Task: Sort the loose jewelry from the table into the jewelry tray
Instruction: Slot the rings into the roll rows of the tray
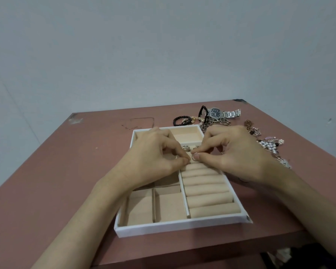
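A white jewelry tray (175,226) with beige lining sits on the table, with open compartments on its left and padded ring rolls (208,189) on its right. Both hands hover over the far end of the rolls. My right hand (235,152) pinches a thin silver ring (194,156) between thumb and forefinger at the top rolls. My left hand (153,154) has its fingers curled, with the fingertips pressed to the roll beside that ring. Two small rings (186,148) stand in the rolls just behind.
Loose jewelry lies on the reddish table (66,171) behind and right of the tray: a silver watch (221,113), black bead bracelets (182,120), chains (252,129) and a pearl piece (270,145). A wall stands close behind the table.
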Demonstrator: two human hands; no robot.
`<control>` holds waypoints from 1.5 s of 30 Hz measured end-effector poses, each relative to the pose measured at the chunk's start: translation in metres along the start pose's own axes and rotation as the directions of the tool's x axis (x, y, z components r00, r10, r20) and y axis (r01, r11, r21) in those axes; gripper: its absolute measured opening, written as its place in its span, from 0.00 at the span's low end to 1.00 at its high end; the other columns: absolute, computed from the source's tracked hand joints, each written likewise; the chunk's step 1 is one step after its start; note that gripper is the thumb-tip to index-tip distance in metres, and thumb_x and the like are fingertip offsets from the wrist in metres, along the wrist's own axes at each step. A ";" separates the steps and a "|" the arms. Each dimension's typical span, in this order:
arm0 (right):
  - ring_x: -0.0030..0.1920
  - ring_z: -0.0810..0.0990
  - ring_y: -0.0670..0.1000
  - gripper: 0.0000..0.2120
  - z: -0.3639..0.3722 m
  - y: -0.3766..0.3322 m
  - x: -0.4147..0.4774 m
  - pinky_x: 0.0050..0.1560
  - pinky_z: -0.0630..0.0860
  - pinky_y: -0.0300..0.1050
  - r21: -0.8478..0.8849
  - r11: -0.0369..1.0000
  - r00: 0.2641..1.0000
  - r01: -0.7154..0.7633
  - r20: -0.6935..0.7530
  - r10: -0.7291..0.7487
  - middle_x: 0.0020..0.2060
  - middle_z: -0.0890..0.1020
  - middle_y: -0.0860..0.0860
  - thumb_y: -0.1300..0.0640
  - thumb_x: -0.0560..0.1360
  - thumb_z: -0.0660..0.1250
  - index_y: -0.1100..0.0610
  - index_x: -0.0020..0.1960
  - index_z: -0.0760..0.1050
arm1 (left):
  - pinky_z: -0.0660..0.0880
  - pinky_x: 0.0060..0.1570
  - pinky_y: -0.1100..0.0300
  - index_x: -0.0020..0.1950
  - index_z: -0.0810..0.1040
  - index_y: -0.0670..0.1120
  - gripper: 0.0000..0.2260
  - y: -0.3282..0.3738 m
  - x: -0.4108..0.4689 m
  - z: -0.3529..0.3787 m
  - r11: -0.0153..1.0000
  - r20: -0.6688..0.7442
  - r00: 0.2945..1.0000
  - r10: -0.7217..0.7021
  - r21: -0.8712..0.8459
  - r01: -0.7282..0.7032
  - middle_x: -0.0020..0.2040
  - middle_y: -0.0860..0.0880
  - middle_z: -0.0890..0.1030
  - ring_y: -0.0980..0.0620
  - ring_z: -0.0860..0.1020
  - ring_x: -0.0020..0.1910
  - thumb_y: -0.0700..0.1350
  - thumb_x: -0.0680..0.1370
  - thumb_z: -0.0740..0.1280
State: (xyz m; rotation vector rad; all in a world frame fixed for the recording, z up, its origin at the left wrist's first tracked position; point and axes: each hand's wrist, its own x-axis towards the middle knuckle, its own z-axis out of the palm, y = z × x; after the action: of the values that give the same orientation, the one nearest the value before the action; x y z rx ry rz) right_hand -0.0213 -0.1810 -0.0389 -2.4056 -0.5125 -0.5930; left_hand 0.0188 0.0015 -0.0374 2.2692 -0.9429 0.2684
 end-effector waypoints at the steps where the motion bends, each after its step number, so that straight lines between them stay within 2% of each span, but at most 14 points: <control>1: 0.34 0.74 0.43 0.03 0.001 0.000 0.000 0.35 0.65 0.26 -0.021 1.000 1.000 0.022 0.000 -0.022 0.28 0.75 0.43 0.56 0.65 0.74 0.55 0.38 0.85 | 0.63 0.39 0.70 0.38 0.84 0.54 0.04 0.001 0.000 -0.001 1.000 -0.002 1.000 -0.010 -0.016 0.010 0.34 0.56 0.77 0.60 0.70 0.38 0.51 0.67 0.70; 4: 0.36 0.75 0.44 0.06 0.002 0.001 0.000 0.36 0.65 0.25 -0.027 0.998 0.998 0.050 0.033 -0.049 0.28 0.74 0.42 0.55 0.65 0.71 0.55 0.38 0.85 | 0.65 0.34 0.72 0.40 0.84 0.53 0.09 0.003 0.000 -0.004 0.998 -0.047 0.998 -0.030 -0.061 0.027 0.31 0.56 0.77 0.61 0.71 0.34 0.49 0.67 0.64; 8: 0.34 0.73 0.43 0.07 -0.003 -0.002 -0.001 0.35 0.66 0.29 0.023 1.000 0.996 0.001 0.094 -0.003 0.29 0.76 0.46 0.57 0.66 0.75 0.49 0.44 0.83 | 0.63 0.34 0.73 0.40 0.84 0.53 0.09 0.004 0.000 -0.006 0.996 -0.119 0.992 -0.050 -0.077 0.042 0.29 0.58 0.76 0.61 0.70 0.33 0.49 0.67 0.63; 11: 0.31 0.73 0.42 0.07 -0.007 -0.003 -0.001 0.34 0.66 0.30 0.124 0.989 0.991 -0.076 0.116 0.062 0.30 0.78 0.48 0.61 0.66 0.75 0.51 0.40 0.81 | 0.63 0.34 0.73 0.40 0.83 0.54 0.09 0.003 0.000 -0.006 0.995 -0.135 0.989 -0.067 -0.076 0.057 0.31 0.66 0.76 0.62 0.69 0.34 0.49 0.67 0.63; 13: 0.31 0.73 0.42 0.06 -0.008 -0.003 -0.002 0.34 0.67 0.31 0.148 0.985 0.991 -0.085 0.112 0.069 0.30 0.79 0.49 0.61 0.65 0.76 0.53 0.37 0.81 | 0.63 0.34 0.74 0.40 0.83 0.54 0.09 0.003 0.000 -0.006 0.996 -0.134 0.989 -0.061 -0.072 0.052 0.31 0.67 0.75 0.62 0.69 0.34 0.49 0.67 0.63; 17: 0.36 0.77 0.44 0.04 -0.007 -0.001 -0.001 0.39 0.72 0.37 0.130 0.987 0.993 -0.090 0.091 0.078 0.30 0.79 0.45 0.61 0.64 0.77 0.55 0.36 0.83 | 0.63 0.34 0.74 0.40 0.83 0.54 0.09 0.004 0.000 -0.005 0.997 -0.138 0.989 -0.054 -0.063 0.046 0.31 0.67 0.75 0.62 0.69 0.34 0.49 0.67 0.63; 21: 0.37 0.78 0.44 0.03 -0.006 -0.002 -0.002 0.42 0.73 0.36 0.081 0.997 0.995 -0.008 0.097 0.001 0.31 0.80 0.44 0.58 0.64 0.73 0.53 0.38 0.85 | 0.63 0.34 0.74 0.40 0.84 0.54 0.09 0.003 0.001 -0.005 0.996 -0.145 0.988 -0.057 -0.073 0.047 0.30 0.66 0.75 0.62 0.69 0.34 0.49 0.67 0.63; 24: 0.38 0.79 0.45 0.10 -0.006 -0.003 -0.003 0.44 0.75 0.42 0.051 0.999 0.994 -0.007 0.114 0.001 0.34 0.82 0.45 0.57 0.64 0.66 0.50 0.40 0.85 | 0.63 0.34 0.73 0.40 0.83 0.54 0.09 0.002 0.001 -0.005 0.996 -0.149 0.987 -0.060 -0.075 0.049 0.30 0.65 0.75 0.61 0.69 0.34 0.49 0.68 0.63; 27: 0.37 0.77 0.44 0.09 -0.006 -0.002 -0.003 0.42 0.73 0.39 0.062 0.998 0.995 -0.005 0.104 -0.002 0.34 0.82 0.45 0.58 0.66 0.68 0.49 0.41 0.84 | 0.63 0.34 0.73 0.40 0.83 0.55 0.09 0.001 0.001 -0.004 0.996 -0.144 0.988 -0.059 -0.072 0.049 0.31 0.65 0.75 0.61 0.69 0.34 0.49 0.68 0.63; 31: 0.37 0.76 0.45 0.09 -0.008 -0.001 -0.003 0.39 0.73 0.36 0.078 0.996 0.994 -0.035 0.107 0.026 0.32 0.82 0.49 0.65 0.66 0.73 0.51 0.38 0.83 | 0.63 0.35 0.73 0.41 0.83 0.55 0.07 0.001 0.000 -0.005 0.996 -0.134 0.989 -0.061 -0.070 0.052 0.31 0.66 0.75 0.61 0.69 0.34 0.46 0.70 0.66; 33: 0.36 0.77 0.44 0.08 -0.008 -0.001 -0.003 0.39 0.73 0.34 0.087 0.996 0.993 -0.029 0.116 0.019 0.32 0.82 0.48 0.64 0.66 0.73 0.51 0.38 0.84 | 0.63 0.35 0.73 0.41 0.83 0.54 0.08 0.001 0.000 -0.005 0.996 -0.137 0.988 -0.070 -0.072 0.060 0.31 0.64 0.75 0.60 0.68 0.34 0.47 0.70 0.65; 40: 0.36 0.77 0.45 0.07 -0.006 0.000 -0.003 0.40 0.74 0.40 0.075 0.997 0.992 -0.005 0.127 -0.005 0.32 0.82 0.44 0.58 0.64 0.69 0.50 0.38 0.84 | 0.62 0.34 0.72 0.42 0.83 0.54 0.10 0.002 0.000 -0.004 0.995 -0.145 0.986 -0.082 -0.073 0.072 0.29 0.59 0.75 0.59 0.68 0.34 0.49 0.68 0.63; 43: 0.36 0.77 0.46 0.07 -0.008 0.000 -0.003 0.41 0.74 0.43 0.118 0.993 0.992 -0.017 0.122 0.002 0.33 0.81 0.44 0.60 0.67 0.72 0.49 0.40 0.84 | 0.63 0.34 0.72 0.42 0.83 0.54 0.10 0.003 0.000 -0.004 0.995 -0.145 0.986 -0.081 -0.071 0.071 0.29 0.58 0.75 0.59 0.68 0.34 0.49 0.68 0.63; 45: 0.33 0.76 0.46 0.10 -0.013 0.002 -0.002 0.40 0.75 0.46 0.204 0.975 0.992 -0.089 0.103 0.069 0.34 0.81 0.47 0.63 0.69 0.72 0.47 0.42 0.83 | 0.63 0.34 0.71 0.41 0.83 0.55 0.09 0.003 -0.001 -0.005 0.993 -0.149 0.985 -0.086 -0.089 0.073 0.31 0.60 0.76 0.58 0.68 0.34 0.48 0.68 0.63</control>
State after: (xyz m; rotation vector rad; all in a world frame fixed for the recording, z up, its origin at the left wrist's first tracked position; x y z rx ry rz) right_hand -0.0262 -0.1911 -0.0317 -2.2502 -0.4904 -0.3712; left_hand 0.0159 0.0039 -0.0326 2.1700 -0.7688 0.3551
